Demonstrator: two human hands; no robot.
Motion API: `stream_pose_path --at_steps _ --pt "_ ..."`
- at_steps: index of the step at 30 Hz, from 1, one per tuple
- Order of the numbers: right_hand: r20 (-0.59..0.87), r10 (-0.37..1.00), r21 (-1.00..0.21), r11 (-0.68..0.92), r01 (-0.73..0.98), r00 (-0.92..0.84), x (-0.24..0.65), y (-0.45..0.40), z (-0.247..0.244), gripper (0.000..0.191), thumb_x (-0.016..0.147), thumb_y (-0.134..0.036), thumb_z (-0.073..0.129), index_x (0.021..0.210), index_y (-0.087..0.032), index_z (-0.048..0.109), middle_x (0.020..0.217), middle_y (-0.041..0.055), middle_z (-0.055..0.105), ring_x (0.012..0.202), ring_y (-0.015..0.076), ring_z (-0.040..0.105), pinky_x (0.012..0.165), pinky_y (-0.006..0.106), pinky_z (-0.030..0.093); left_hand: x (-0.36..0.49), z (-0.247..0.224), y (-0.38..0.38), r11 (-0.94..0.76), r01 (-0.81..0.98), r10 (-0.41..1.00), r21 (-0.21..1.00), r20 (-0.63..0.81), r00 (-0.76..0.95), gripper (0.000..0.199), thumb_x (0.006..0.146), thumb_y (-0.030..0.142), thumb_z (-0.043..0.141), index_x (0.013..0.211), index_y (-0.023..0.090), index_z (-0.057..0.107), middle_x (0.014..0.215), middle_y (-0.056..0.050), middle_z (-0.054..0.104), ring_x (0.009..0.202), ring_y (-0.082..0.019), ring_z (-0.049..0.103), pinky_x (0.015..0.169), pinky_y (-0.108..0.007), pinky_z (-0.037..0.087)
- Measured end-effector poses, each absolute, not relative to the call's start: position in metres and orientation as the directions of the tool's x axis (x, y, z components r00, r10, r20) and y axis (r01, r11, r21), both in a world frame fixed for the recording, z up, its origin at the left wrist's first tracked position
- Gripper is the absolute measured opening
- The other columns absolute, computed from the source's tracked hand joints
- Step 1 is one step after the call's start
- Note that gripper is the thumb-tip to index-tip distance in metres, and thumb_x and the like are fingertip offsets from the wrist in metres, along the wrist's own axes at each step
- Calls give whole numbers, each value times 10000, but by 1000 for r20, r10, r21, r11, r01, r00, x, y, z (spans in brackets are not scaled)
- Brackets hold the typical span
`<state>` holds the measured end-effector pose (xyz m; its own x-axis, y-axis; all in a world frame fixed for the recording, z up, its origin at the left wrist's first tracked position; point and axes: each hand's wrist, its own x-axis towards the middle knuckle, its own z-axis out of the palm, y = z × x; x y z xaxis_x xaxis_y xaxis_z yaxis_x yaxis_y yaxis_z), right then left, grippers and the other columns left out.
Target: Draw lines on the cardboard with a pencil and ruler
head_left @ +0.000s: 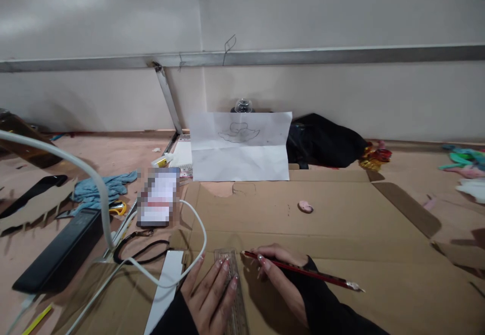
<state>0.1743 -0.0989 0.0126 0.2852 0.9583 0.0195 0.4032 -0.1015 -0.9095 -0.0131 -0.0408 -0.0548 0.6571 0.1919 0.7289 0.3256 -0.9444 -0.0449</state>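
My left hand lies flat on a clear ruler, fingers stretched out across it. The ruler rests on a large flattened sheet of brown cardboard. In my right hand a dark red pencil is pinched between thumb and fingers, its tip close to the ruler's right edge near the top end. The pencil's other end points to the lower right. A small pinkish lump, perhaps an eraser, sits on the cardboard beyond my right hand. Behind stands a creased white paper with a line drawing.
A white cable loops beside my left hand, near a pixelated phone. Further left are a black power bank, a blue cloth and a yellow cutter. A black bag lies at the back against the wall.
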Motion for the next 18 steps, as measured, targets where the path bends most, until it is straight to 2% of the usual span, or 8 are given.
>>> stream_pose_path --at_steps 5,9,11,15,18 --pt "160 953 -896 32 442 256 173 -98 7 209 806 -274 497 849 -181 679 692 64 692 601 182 650 557 278 537 4 -59 -47 -932 357 220 62 879 423 420 935 151 230 833 130 637 892 -85 673 942 -186 606 958 -469 345" --pt "271 939 -875 147 462 213 172 -97 3 178 791 -229 515 885 -221 667 722 37 696 627 175 659 569 260 544 8 -57 -49 -928 360 235 100 905 355 440 939 167 217 799 124 632 846 -87 678 921 -184 614 948 -461 359" --pt "291 934 -872 171 459 205 172 -96 3 177 790 -211 518 889 -229 664 748 35 700 648 173 663 587 257 546 3 -55 -48 -927 365 239 84 883 403 449 940 175 198 829 121 630 879 -96 672 961 -197 597 958 -478 342" --pt "278 943 -872 168 459 183 172 -97 2 189 798 -207 509 907 -223 662 775 43 702 672 175 664 605 261 545 -5 -53 -45 -947 318 188 -40 734 653 428 940 168 192 947 124 618 1010 -104 639 1055 -209 544 996 -489 283" --pt "258 951 -876 156 457 171 173 -98 1 196 804 -207 503 927 -225 655 784 39 696 676 171 661 615 260 542 -1 -58 -46 -940 342 197 10 834 516 421 933 170 208 889 114 623 961 -109 651 1026 -219 561 976 -501 307"
